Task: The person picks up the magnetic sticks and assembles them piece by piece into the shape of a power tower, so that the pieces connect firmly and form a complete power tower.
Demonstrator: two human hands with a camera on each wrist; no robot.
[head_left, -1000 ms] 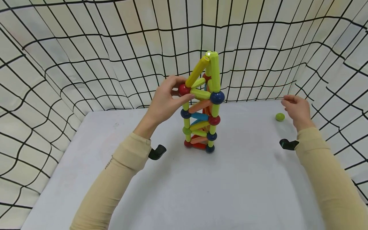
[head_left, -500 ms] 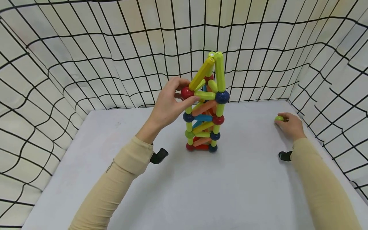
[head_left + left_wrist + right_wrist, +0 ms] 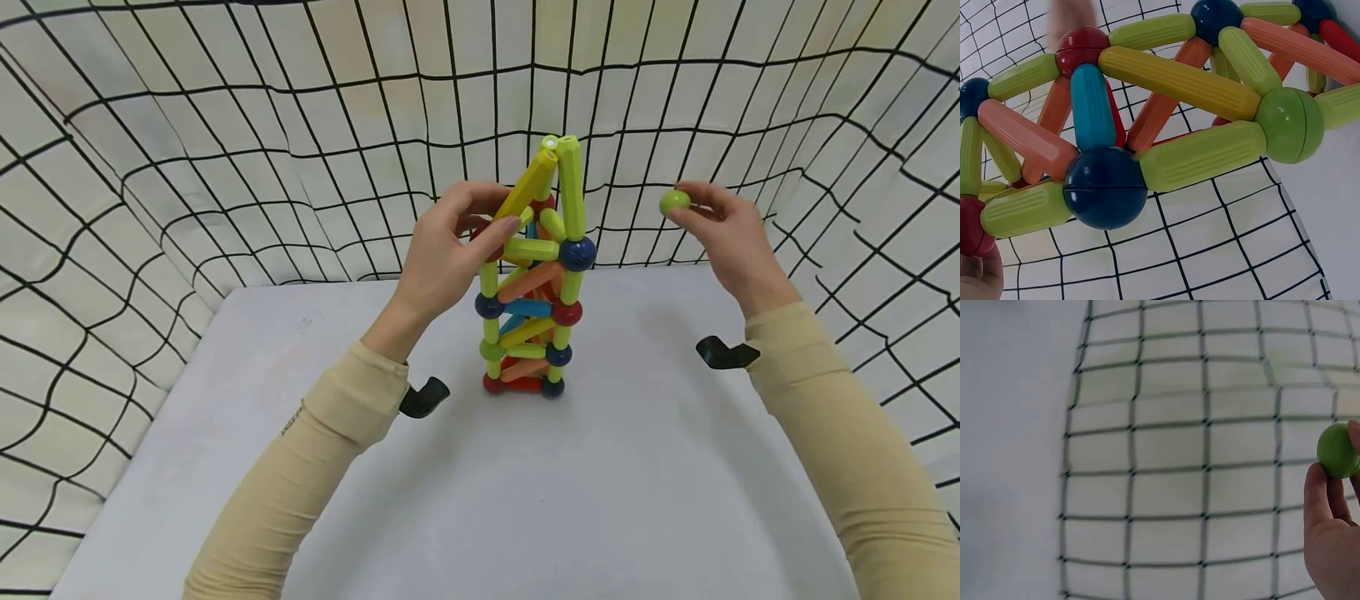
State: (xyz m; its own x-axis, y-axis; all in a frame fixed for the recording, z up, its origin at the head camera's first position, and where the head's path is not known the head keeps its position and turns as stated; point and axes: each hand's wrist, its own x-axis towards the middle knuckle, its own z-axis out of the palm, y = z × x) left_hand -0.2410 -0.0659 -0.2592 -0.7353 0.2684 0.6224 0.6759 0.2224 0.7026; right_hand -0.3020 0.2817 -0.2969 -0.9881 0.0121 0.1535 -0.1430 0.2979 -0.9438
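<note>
A tall tower of magnetic rods and balls (image 3: 528, 307) stands upright on the white table. My left hand (image 3: 442, 250) grips its upper left corner, fingers around the red ball (image 3: 974, 225) and thumb by the base of a slanted yellow rod (image 3: 525, 187). That red ball is mostly hidden by the hand in the head view. Three upright rods lean together at the top, their tips bare. To the right of the tower, my right hand (image 3: 738, 242) pinches a green ball (image 3: 675, 202) between thumb and fingertips, held up off the table. The right wrist view shows the same ball (image 3: 1337, 450).
Black netting (image 3: 337, 158) over pale walls surrounds the table on the back and sides. The white table (image 3: 540, 500) extends around the tower's foot. Black camera mounts (image 3: 424, 398) jut from both sleeve cuffs.
My right hand reached down to the green ball on the table, pinched it and lifted it up and leftward. My left thumb shifted up slightly toward the yellow rod.
</note>
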